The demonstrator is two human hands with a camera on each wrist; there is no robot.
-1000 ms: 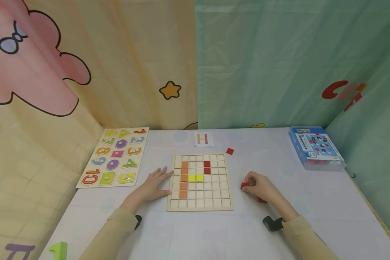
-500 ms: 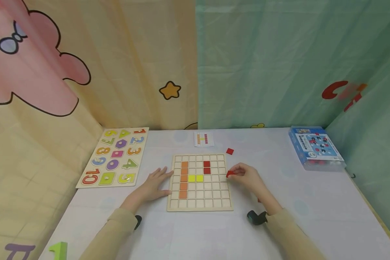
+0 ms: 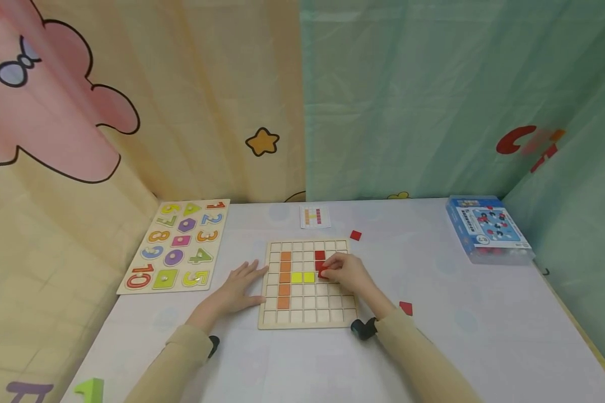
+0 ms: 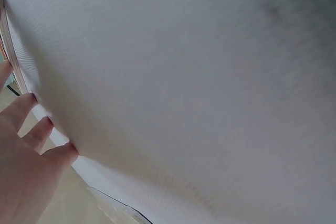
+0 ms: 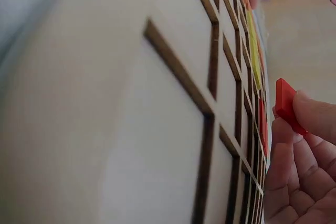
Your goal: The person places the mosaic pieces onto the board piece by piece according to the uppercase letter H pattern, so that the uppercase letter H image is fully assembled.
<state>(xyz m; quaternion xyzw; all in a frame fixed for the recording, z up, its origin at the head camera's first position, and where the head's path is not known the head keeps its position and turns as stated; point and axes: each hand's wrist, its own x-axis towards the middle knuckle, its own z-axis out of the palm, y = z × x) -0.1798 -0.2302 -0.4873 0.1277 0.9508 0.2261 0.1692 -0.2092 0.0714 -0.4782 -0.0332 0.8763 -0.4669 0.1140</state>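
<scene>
A wooden grid board [image 3: 294,324] lies on the table, with a column of orange tiles [image 3: 284,267], two yellow tiles [image 3: 303,277] and red tiles [image 3: 320,255] set in its squares. My right hand [image 3: 352,275] is over the board's right half and pinches a red square tile [image 5: 286,103] between thumb and fingers, tilted, just below the placed red ones. My left hand [image 3: 236,288] lies with spread fingers at the board's left edge, thumb and a fingertip right at the rim. In the left wrist view its fingers [image 4: 59,155] rest on the white tabletop.
Loose red tiles lie behind the board [image 3: 355,235] and right of it [image 3: 405,308]. A small pattern card [image 3: 315,217] lies at the back. A number puzzle board [image 3: 173,246] is at left, a blue plastic box [image 3: 490,229] at right, a green block [image 3: 92,389] front left.
My right hand has carried the red tile leftward from the table beside the board to over the grid. The loose red tile near its wrist is uncovered. My left hand stays in place.
</scene>
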